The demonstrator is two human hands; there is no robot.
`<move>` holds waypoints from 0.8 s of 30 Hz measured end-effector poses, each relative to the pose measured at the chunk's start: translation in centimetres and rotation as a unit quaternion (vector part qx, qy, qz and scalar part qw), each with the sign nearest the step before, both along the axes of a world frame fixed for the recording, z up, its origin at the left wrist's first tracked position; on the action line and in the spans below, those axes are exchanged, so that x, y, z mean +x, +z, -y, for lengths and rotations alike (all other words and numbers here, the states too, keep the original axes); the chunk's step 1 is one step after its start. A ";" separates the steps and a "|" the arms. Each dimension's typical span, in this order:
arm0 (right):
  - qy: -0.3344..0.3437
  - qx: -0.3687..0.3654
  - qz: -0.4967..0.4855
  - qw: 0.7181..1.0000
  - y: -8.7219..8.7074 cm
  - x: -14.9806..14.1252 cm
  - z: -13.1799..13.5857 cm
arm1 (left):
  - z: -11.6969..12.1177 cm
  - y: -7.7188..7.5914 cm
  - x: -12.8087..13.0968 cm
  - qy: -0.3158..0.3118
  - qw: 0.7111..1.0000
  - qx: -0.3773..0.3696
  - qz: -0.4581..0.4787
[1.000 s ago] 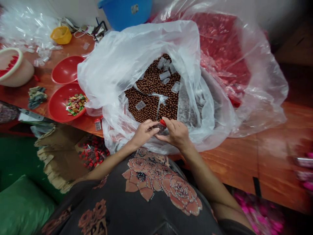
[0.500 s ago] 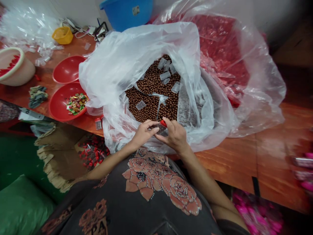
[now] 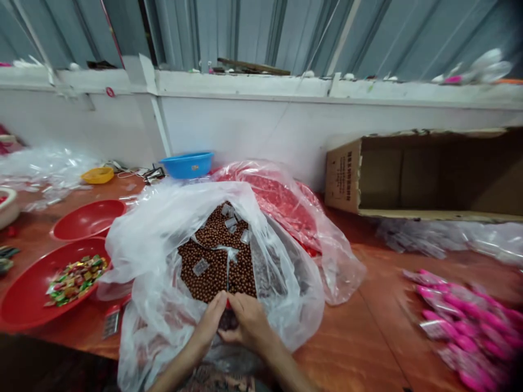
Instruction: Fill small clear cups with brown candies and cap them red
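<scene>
On my feed the left hand (image 3: 209, 322) and the right hand (image 3: 249, 324) meet low in the frame, just over the mouth of a large clear polythene bag (image 3: 147, 288). Between them sits a small dark packet (image 3: 227, 321) with a sliver of red plastic (image 3: 227, 304) showing at its upper end. The hands hide most of it, so I cannot make out exactly what it is. Its long axis seems to run roughly away from the person, with the red end pointing toward the bag's contents, though I can only judge that loosely. Neither hand is clearly nearer. The packet lies midway between them, with the left fingers (image 3: 218, 307) curled against one side and the right fingers (image 3: 239, 307) clenched against the other. I read both sets as closed on it, not released.

Just beyond the fingertips, a heap of small glossy brown balls (image 3: 216, 261) fills the bag, with small clear plastic sachets (image 3: 200, 267) lying on top. Behind it, a second clear bag holding red pieces (image 3: 278, 198) rests on the orange-brown wooden desk (image 3: 347, 348). To the left stand a red bowl of wrapped multicoloured sweets (image 3: 24, 299) and another red bowl (image 3: 87, 220). To the right lie bright pink packets (image 3: 461, 326), while a blue plastic basin (image 3: 187, 164) and an open cardboard box (image 3: 343, 175) sit farther back.
</scene>
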State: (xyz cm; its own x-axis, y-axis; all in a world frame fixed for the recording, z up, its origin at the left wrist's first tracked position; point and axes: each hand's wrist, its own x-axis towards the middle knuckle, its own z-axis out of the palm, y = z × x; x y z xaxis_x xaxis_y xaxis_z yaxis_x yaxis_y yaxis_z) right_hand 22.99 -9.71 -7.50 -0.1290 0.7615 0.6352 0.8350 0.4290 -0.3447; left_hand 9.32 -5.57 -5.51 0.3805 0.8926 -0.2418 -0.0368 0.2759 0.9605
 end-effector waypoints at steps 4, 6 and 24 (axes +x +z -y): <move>0.072 -0.085 -0.188 0.976 1.1 0.2 1.0 | 0.6 1.6 -0.1 0.013 0.994 -0.110 0.021; 0.013 -0.150 -0.340 0.928 1.8 0.5 1.4 | 0.5 2.9 -0.4 -0.041 0.986 -0.155 0.054; 0.041 -0.105 0.039 0.993 4.3 -0.2 1.9 | 0.9 2.8 -0.2 -0.087 0.970 -0.216 0.066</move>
State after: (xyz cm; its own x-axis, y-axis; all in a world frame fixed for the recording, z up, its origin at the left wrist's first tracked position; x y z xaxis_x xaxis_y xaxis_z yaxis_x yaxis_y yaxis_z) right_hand 22.75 -11.65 -3.24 -0.2378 0.8615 0.4487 0.8279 0.4213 -0.3702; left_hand 9.14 -6.42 -2.75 0.5687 0.6389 -0.5180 -0.0687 0.6645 0.7441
